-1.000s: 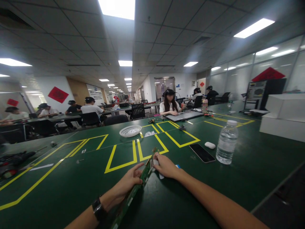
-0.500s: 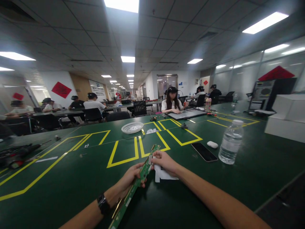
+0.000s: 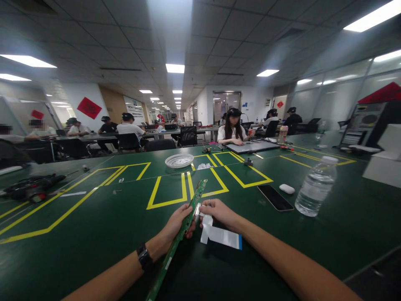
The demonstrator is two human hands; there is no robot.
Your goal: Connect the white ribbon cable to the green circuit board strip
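A long, narrow green circuit board (image 3: 179,235) slants up and away from me, held by my left hand (image 3: 177,221) near its upper half. That hand has its thumb on the face and its fingers behind. My right hand (image 3: 219,212) pinches a white flat ribbon cable (image 3: 224,236) close to the board's right edge. The cable is folded and hangs below the right hand, and its loose end carries a blue strip. Its other end reaches the board between my hands; whether it sits in a connector cannot be made out.
Right of my hands lie a phone (image 3: 275,197), a white earbud case (image 3: 287,189) and a water bottle (image 3: 316,187). Ahead is a white round basket (image 3: 179,161); a power drill (image 3: 34,187) rests at left. Yellow tape marks the green table (image 3: 103,225). A person (image 3: 232,129) sits opposite.
The view has shifted, moving the scene slightly right. More of the ribbon cable now shows below my right hand, its blue end included. Both hands keep their hold.
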